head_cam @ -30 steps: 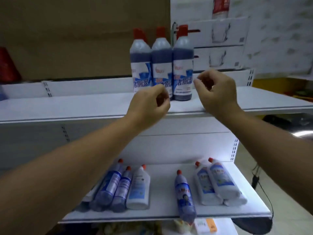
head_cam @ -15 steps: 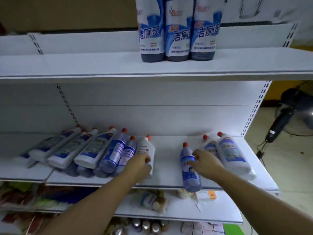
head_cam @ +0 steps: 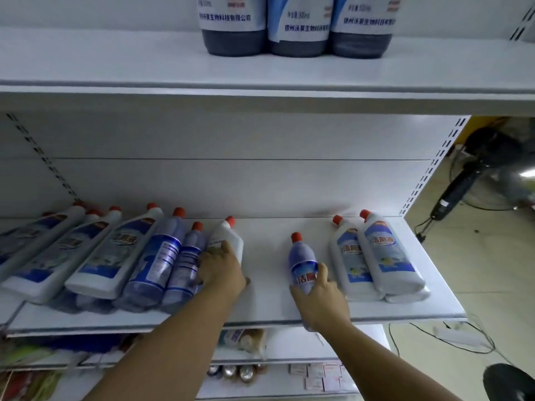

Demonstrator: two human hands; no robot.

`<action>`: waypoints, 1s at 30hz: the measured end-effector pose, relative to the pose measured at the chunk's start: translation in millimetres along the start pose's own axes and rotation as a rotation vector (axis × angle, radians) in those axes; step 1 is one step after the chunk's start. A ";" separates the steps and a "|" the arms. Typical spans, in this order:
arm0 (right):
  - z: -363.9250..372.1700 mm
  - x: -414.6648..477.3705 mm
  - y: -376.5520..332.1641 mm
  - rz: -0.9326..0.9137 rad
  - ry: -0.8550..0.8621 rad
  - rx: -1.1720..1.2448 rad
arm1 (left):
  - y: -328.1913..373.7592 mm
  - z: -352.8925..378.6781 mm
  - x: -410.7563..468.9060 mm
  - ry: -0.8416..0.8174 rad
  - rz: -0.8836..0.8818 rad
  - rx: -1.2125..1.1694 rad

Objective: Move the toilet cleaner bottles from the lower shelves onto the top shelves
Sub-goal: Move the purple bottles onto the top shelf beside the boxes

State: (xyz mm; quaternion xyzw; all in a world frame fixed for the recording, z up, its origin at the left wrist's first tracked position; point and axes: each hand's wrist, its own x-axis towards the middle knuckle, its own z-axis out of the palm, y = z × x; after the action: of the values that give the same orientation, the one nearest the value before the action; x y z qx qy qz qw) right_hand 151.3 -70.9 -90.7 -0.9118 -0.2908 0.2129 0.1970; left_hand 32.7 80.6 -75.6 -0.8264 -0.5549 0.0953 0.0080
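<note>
Three dark blue cleaner bottles [head_cam: 298,30] stand upright on the top shelf [head_cam: 115,65]. On the lower shelf [head_cam: 266,302] several red-capped bottles lie flat. My left hand [head_cam: 221,269] grips a white bottle [head_cam: 228,238] at the right end of the left row. My right hand [head_cam: 320,299] wraps the lower part of a lone blue bottle [head_cam: 302,261] lying in the middle. Two white bottles [head_cam: 376,256] lie to its right, on top of others.
A row of white and blue bottles [head_cam: 110,256] fills the lower shelf's left side. Shelves below hold packets and small cans [head_cam: 240,371]. A black floor fan [head_cam: 474,175] and cables [head_cam: 451,340] stand on the floor at the right.
Both hands dropped from the top shelf to the lower shelf. The left closed on the white bottle and the right on the lone blue bottle; the camera tilted down and moved closer.
</note>
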 end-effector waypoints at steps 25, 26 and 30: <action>-100.6 -100.1 32.3 0.012 -0.524 1.505 | -27.9 -77.7 -143.6 -0.922 -0.034 -1.900; -102.0 -106.0 35.5 -0.019 -0.527 1.545 | -28.2 -80.2 -152.6 -0.923 -0.013 -1.904; -121.7 -138.1 42.9 -0.104 -0.591 1.626 | -30.9 -94.5 -183.9 -0.945 0.095 -1.888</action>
State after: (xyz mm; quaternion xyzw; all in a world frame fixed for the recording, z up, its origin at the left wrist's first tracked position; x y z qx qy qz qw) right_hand 129.4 -216.6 27.7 -0.3810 -0.1289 0.5738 0.7134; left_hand -47.2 -67.7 48.2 -0.3971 -0.3176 -0.0628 -0.8588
